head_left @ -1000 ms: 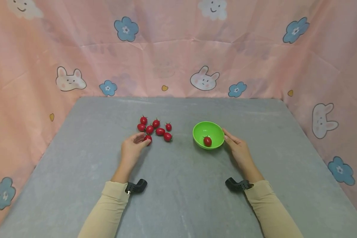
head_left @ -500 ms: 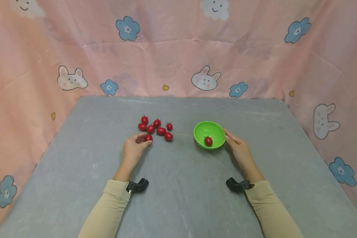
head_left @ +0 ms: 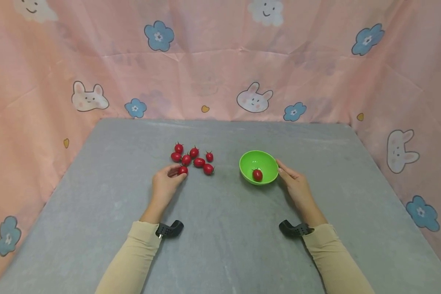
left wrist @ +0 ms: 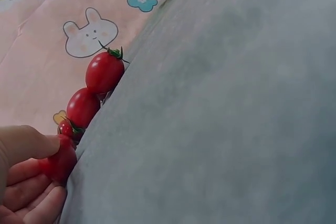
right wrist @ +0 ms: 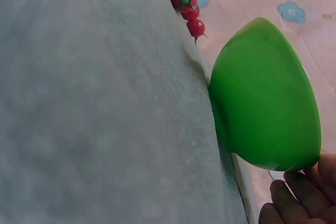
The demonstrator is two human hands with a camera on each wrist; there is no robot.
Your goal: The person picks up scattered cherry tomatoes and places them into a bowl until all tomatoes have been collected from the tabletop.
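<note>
My left hand (head_left: pixel 163 185) pinches a red cherry tomato (head_left: pixel 183 170) between thumb and fingers, at the near edge of a loose group of tomatoes. In the left wrist view the thumb presses on this tomato (left wrist: pixel 60 161) from above, low against the table. With thumb and fingers at its right rim, my right hand (head_left: pixel 297 190) holds a bright green bowl (head_left: pixel 248 163). One cherry tomato (head_left: pixel 257 175) lies inside the bowl. The right wrist view shows the bowl's outer wall (right wrist: pixel 262 98), with fingers (right wrist: pixel 302 192) at its rim; the inside is hidden there.
Several cherry tomatoes with green stems, among them one (head_left: pixel 208 169) nearest the bowl, lie just beyond my left hand. The grey table (head_left: pixel 220 228) ends at a pink patterned cloth (head_left: pixel 206 73) behind and at the sides. Each wrist wears a black strap mount (head_left: pixel 170 229).
</note>
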